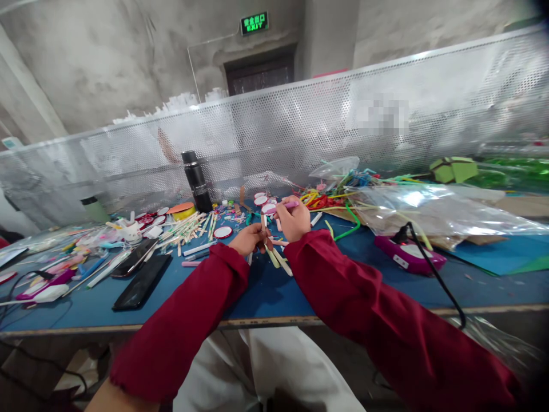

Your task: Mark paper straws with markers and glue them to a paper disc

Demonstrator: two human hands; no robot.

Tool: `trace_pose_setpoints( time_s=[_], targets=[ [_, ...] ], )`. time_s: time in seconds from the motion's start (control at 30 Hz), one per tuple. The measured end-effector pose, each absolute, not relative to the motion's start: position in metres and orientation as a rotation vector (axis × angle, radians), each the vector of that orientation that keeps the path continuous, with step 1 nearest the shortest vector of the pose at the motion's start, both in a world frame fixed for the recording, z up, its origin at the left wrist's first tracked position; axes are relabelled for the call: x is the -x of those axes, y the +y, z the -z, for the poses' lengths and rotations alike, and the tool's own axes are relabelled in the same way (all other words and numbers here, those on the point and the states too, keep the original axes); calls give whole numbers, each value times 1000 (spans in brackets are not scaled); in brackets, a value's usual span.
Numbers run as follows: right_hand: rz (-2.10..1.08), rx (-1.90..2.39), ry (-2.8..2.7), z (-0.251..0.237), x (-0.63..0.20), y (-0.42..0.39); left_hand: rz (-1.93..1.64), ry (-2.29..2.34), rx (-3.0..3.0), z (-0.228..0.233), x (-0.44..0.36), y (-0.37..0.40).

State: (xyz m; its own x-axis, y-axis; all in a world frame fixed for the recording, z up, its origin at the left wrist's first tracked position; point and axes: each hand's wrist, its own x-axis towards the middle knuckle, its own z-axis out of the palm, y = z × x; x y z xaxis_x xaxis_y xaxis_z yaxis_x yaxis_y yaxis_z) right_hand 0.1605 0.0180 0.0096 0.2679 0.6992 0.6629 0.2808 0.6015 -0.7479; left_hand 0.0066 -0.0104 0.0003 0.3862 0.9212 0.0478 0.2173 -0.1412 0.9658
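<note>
My left hand (250, 239) is closed, its fingers pinching a pale flat craft stick (263, 222) held upright over the table. Close beside it, my right hand (295, 220) is closed around a pink marker (291, 204), whose tip end points left towards the stick. Whether the tip touches the stick is too small to tell. Just below both hands, a few pale sticks (281, 262) lie on the blue tabletop (257, 294). Left of my left hand are several pens or markers, among them a pink one (191, 264).
A black bottle (197, 183) stands by the perforated metal panel (278, 126). Two dark phones, one a black phone (143, 281), lie at left near a pile of sticks (193, 229). At right are a purple device (409, 254) with a black cable, plastic bags and coloured pipe cleaners.
</note>
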Motion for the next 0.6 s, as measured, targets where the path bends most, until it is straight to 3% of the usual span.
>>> trace_pose_setpoints(
  time_s=[0.6],
  targets=[
    [-388,941,-1274,-6,-161,24,-832,1017,-1626,2,-6,-9]
  ],
)
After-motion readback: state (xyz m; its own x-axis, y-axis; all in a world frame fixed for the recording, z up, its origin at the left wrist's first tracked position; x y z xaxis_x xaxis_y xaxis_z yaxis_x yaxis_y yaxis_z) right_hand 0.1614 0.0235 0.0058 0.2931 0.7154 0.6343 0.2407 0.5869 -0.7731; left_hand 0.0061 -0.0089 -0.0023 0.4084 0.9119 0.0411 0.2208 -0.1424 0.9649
